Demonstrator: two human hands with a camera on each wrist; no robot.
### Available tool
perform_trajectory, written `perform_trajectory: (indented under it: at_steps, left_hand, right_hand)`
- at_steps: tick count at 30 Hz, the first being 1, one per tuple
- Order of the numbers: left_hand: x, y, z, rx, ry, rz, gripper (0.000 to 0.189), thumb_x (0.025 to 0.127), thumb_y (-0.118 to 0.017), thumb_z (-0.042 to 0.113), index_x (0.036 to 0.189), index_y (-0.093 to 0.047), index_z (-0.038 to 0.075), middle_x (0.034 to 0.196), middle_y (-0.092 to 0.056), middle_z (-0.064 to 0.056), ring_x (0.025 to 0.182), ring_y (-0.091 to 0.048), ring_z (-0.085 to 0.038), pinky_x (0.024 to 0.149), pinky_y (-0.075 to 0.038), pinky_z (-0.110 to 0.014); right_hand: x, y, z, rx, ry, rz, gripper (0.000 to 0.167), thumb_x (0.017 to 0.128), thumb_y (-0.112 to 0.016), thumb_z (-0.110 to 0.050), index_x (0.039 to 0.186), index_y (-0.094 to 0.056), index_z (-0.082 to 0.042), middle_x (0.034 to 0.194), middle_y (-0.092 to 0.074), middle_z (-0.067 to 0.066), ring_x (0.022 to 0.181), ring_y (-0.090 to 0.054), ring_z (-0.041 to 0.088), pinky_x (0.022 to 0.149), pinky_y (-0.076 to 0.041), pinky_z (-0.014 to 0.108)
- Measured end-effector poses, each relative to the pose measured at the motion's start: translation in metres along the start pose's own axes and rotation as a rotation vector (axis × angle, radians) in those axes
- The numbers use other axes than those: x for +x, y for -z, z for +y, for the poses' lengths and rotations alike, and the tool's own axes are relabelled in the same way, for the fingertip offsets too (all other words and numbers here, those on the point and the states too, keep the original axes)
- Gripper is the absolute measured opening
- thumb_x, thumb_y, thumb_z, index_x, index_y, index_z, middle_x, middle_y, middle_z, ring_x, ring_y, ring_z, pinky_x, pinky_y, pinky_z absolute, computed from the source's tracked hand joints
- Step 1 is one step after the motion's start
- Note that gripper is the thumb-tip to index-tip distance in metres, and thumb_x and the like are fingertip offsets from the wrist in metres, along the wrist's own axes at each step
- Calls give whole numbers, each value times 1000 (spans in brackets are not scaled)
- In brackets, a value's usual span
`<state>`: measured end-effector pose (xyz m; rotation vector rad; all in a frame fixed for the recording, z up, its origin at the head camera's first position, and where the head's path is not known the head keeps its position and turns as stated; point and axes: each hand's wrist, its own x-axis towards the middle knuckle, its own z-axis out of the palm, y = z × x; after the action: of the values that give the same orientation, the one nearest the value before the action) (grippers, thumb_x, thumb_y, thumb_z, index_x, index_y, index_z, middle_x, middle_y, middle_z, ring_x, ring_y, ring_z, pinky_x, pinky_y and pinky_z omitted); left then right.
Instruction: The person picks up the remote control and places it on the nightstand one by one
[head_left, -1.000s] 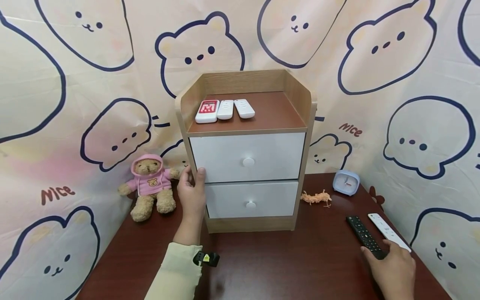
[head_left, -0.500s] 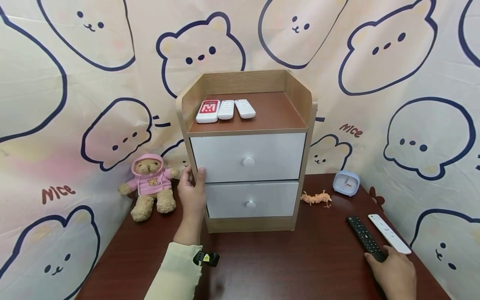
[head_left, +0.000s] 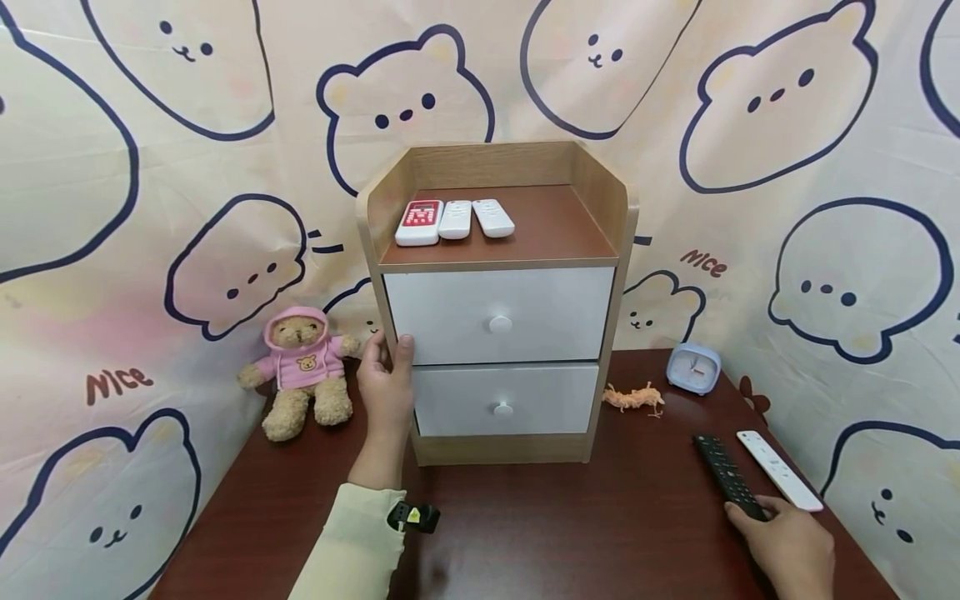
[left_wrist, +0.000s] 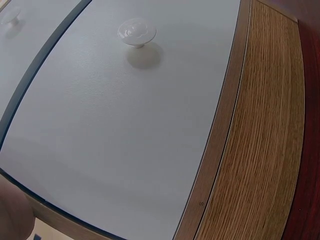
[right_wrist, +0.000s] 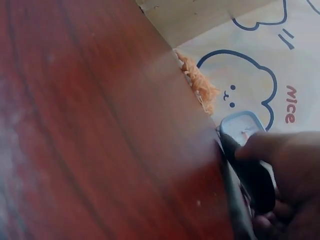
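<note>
On the right of the table, my right hand point(head_left: 787, 542) grips the near end of a black remote control point(head_left: 726, 473). Its thumb lies on the left side of the remote and the fingers are on the right; the right wrist view shows the dark remote point(right_wrist: 255, 185) tilted between them. A white remote control point(head_left: 780, 471) lies just to the right. My left hand point(head_left: 385, 400) holds the left front edge of a two-drawer cabinet point(head_left: 502, 448), thumb at the front and fingers along the side. Both white drawers are closed.
Three white remote controls point(head_left: 455, 220), one with a red face, lie on the cabinet's top shelf. A teddy bear point(head_left: 300, 371) in a pink hoodie sits at left. An orange stringy bundle point(head_left: 633, 397) and a blue alarm clock point(head_left: 693, 368) stand right of the cabinet.
My right hand has shifted slightly right and closed round the black remote's near end, which has turned a little onto its side. The left hand stays on the cabinet edge.
</note>
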<state>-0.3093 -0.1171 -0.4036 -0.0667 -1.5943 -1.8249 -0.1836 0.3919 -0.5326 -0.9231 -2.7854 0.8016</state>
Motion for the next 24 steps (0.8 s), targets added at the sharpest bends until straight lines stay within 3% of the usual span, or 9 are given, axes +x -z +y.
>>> perform_trajectory:
  at_steps: [4,9,11,17,24]
  left_hand:
    - [0,-1,0,-6,6,7,33,107,-74,20,136,-70,5,102,-68,7,94,-58,-10,80,-47,-23]
    - [0,-1,0,6,13,6,34,107,-73,21,138,-69,6,104,-68,7,96,-58,-10,82,-47,-23]
    - [0,-1,1,7,15,5,35,107,-73,21,138,-69,5,105,-68,7,98,-59,-10,83,-48,-23]
    - [2,-2,2,1,13,3,38,107,-74,22,140,-68,4,108,-68,6,102,-60,-11,86,-49,-23]
    - [-1,-1,3,1,20,-1,36,107,-74,20,138,-68,2,101,-66,5,95,-57,-11,82,-47,-23]
  right_hand:
    - [-9,2,-8,133,10,14,76,92,-81,-58,128,-71,9,105,-77,25,96,-67,38,89,-44,56]
    - [-30,7,-31,357,18,104,73,90,-84,-62,130,-76,-2,111,-77,17,84,-59,4,71,-47,22]
    - [-40,12,-41,453,31,125,68,91,-86,-57,133,-76,-4,110,-76,11,82,-56,-3,66,-46,13]
    - [-64,34,-77,692,210,185,46,94,-89,-29,132,-76,-6,93,-70,-16,85,-61,2,68,-51,11]
    - [-91,65,-126,836,471,222,38,92,-88,-4,128,-78,-3,99,-72,-6,91,-64,11,74,-55,12]
